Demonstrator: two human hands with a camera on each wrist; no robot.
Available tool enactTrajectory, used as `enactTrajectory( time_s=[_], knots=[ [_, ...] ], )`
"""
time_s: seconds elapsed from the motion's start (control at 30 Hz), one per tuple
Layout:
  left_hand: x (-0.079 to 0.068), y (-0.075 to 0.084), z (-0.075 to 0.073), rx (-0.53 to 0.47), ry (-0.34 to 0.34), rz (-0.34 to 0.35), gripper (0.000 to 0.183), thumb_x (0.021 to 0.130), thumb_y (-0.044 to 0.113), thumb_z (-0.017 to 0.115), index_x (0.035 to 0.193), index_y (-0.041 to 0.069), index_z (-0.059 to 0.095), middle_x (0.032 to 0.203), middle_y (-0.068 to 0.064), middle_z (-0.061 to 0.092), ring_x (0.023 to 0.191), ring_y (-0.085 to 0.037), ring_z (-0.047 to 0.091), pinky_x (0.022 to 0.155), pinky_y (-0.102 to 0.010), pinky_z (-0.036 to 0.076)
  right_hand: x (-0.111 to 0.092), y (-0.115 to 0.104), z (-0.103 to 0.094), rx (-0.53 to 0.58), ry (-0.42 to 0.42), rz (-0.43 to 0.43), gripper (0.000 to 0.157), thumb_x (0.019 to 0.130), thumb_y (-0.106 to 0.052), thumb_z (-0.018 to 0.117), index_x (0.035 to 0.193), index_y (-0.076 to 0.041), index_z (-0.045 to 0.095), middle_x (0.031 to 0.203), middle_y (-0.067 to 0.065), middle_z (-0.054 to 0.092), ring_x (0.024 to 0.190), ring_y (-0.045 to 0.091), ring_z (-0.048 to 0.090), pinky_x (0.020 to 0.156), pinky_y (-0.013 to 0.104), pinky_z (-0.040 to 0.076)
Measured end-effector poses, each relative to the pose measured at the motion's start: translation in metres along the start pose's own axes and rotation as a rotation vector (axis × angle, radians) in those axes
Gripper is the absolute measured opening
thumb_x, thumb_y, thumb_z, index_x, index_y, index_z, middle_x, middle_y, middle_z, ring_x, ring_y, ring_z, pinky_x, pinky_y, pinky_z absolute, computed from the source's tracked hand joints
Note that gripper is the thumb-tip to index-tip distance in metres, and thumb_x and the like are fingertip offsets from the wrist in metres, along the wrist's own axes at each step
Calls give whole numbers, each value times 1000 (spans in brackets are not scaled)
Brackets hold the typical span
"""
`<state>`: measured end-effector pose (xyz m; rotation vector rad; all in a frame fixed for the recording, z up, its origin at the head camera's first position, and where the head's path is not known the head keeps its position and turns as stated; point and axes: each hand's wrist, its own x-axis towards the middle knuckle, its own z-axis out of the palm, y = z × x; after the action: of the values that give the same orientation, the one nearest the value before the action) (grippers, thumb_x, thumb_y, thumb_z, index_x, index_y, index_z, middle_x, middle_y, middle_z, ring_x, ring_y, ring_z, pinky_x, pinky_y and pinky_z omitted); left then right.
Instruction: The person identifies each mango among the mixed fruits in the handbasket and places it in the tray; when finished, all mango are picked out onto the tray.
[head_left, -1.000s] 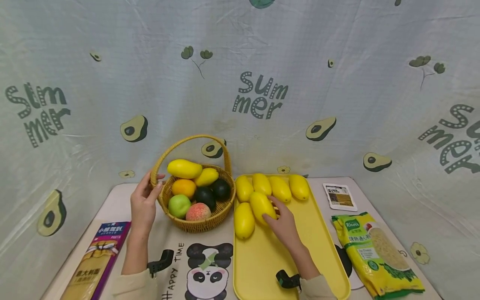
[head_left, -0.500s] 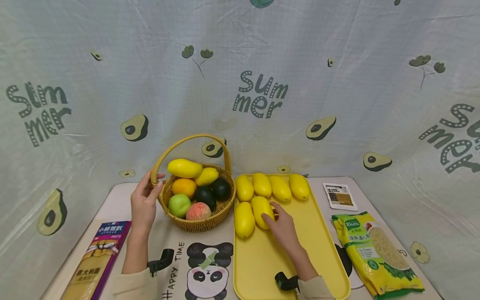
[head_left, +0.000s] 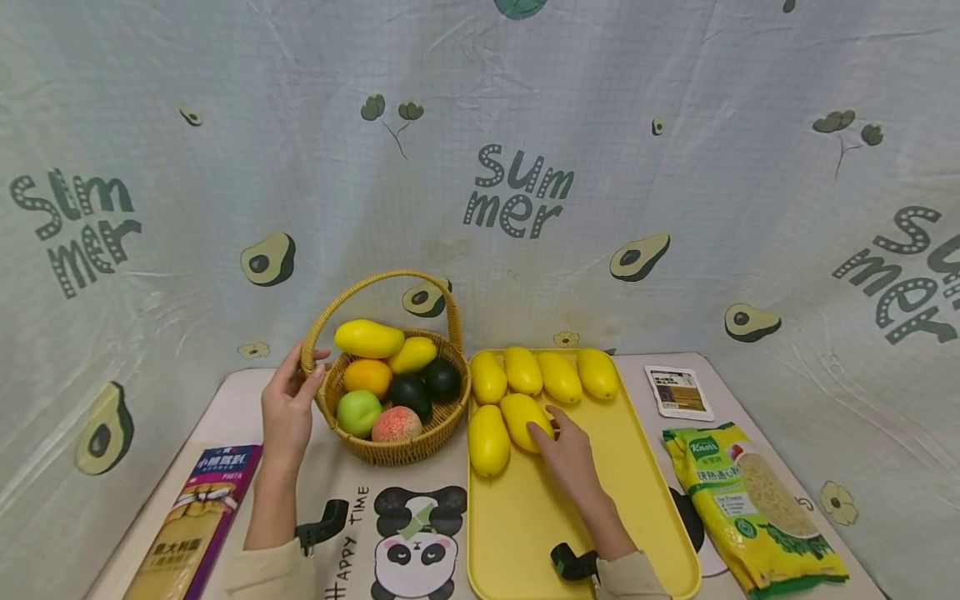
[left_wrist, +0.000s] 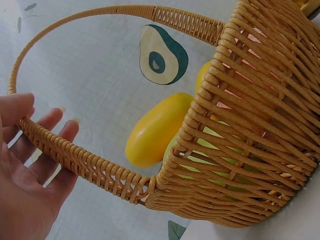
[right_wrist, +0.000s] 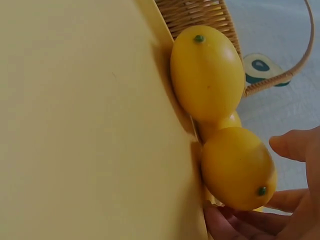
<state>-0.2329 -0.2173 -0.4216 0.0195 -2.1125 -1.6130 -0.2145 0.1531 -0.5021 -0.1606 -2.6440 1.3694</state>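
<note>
My left hand (head_left: pixel 288 408) holds the handle of a wicker basket (head_left: pixel 397 452) near its left base, thumb on one side and fingers on the other. Inside the basket lie a large mango (head_left: pixel 369 339), a smaller yellow fruit (head_left: pixel 413 355), an orange (head_left: pixel 367 379), a green apple (head_left: pixel 358 412), a peach (head_left: pixel 397 424) and two dark avocados (head_left: pixel 410 395). On the yellow tray (head_left: pixel 540 533), my right hand (head_left: pixel 567 454) is around the right side of a tilted mango (head_left: pixel 522 419). In the right wrist view the thumb (right_wrist: pixel 292 144) stands apart from that mango (right_wrist: pixel 237 167); the other fingers are close beneath it.
Another mango (head_left: pixel 489 442) lies left of it, and several mangoes (head_left: pixel 560 377) form a row at the tray's back. Right of the tray are a small white packet (head_left: pixel 679 394) and a Knorr bag (head_left: pixel 753 508). A pasta pack (head_left: pixel 198 521) lies far left.
The mango at my right hand has come down towards me into the second row, then turned to a tilt as the fingers loosened. My left hand and the basket have stayed in place.
</note>
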Motion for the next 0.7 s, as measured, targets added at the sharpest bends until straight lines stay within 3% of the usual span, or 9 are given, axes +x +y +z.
enactTrajectory(
  time_s=[0.3, 0.57, 0.7],
  knots=[
    [1, -1, 1, -2, -4, -7, 43, 104, 29, 51, 147, 28, 47, 130, -1, 62, 112, 6, 59, 104, -14, 44, 4, 2, -4, -37, 35, -44, 58, 93, -32, 68, 142, -6, 52, 123, 18, 65, 106, 31, 62, 89, 46, 53],
    [1, -1, 1, -16, -4, -3, 42, 104, 28, 51, 146, 26, 49, 130, -2, 63, 111, 5, 60, 101, -10, 44, 5, 0, -5, -64, 50, -106, 58, 94, -31, 67, 144, -10, 50, 145, 13, 54, 134, 35, 49, 111, 54, 40],
    [0, -1, 1, -31, 5, 0, 43, 104, 27, 52, 146, 25, 49, 127, 0, 64, 109, 6, 61, 98, -8, 44, 6, -5, -3, -58, 55, -161, 57, 93, -30, 67, 144, -11, 50, 146, 14, 51, 139, 36, 45, 113, 56, 37]
  ],
)
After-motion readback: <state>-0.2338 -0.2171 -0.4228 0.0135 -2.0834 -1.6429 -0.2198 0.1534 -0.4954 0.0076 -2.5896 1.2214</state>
